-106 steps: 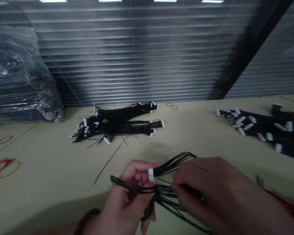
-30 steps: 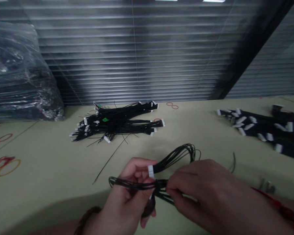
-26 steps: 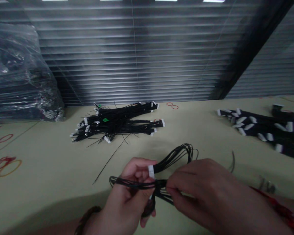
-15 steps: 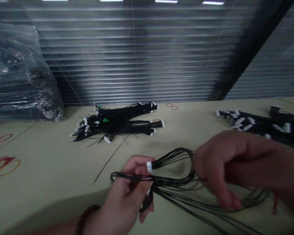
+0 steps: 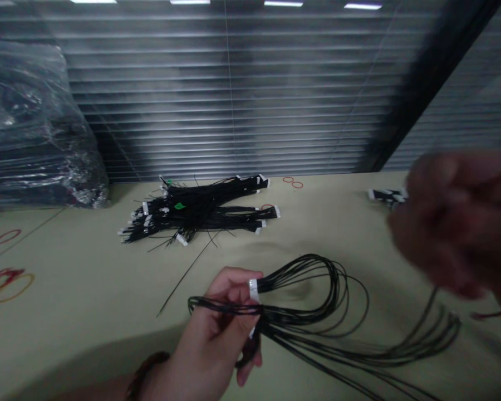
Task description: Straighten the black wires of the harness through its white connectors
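My left hand point(image 5: 221, 334) is closed round a looped bundle of thin black wires point(image 5: 292, 314) at the bottom centre. A white connector point(image 5: 254, 289) shows between its fingertips. The wires curve in a loop to the right, and their long ends trail toward the lower right. My right hand point(image 5: 463, 223) is raised at the right, smeared by motion, above the trailing wires; its fingers and anything in them cannot be made out. It hides much of a second pile of black cables with white connectors point(image 5: 386, 195).
A pile of black cables point(image 5: 200, 206) with white ends lies at the centre back. At the left stands a clear plastic bag point(image 5: 37, 128) of cables. Red and yellow rubber bands point(image 5: 8, 281) lie on the pale table point(image 5: 87, 267). Blinds point(image 5: 234, 100) rise behind.
My right hand has moved up and to the right, off the loop of wires, and now covers most of the right pile. My left hand has barely moved.
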Demonstrator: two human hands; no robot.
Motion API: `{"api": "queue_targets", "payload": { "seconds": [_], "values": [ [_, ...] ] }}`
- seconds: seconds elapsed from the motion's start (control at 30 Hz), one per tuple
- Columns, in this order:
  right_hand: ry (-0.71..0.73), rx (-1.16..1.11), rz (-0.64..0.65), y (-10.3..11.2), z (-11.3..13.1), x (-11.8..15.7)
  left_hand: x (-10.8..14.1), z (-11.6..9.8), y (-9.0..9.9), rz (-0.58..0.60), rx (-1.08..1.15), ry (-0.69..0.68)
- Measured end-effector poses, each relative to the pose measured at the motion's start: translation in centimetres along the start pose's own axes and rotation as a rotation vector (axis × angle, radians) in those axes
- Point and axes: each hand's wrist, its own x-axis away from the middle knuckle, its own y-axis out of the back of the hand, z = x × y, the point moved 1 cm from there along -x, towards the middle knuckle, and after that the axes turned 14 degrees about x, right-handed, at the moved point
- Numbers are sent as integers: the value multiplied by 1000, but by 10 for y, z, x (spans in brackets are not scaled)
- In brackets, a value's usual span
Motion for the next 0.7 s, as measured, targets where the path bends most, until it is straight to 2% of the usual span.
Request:
{"api": "queue_targets", "payload": {
  "seconds": [0.07,0.1,0.23,0.33,0.7],
  "values": [
    [43,-107,117,-17,23,5,1,-1,0,12,14,-4],
    [53,-90,121,-26,33,7,2,-1,0,21,20,-6],
    [114,94,17,-50,55,15,4,-1,-1,42,41,-6],
    [137,128,-25,-54,56,16,5,-1,-2,58,66,0],
    [200,148,-23,-55,56,17,6,2,2,97,64,-26]
  ]
}}
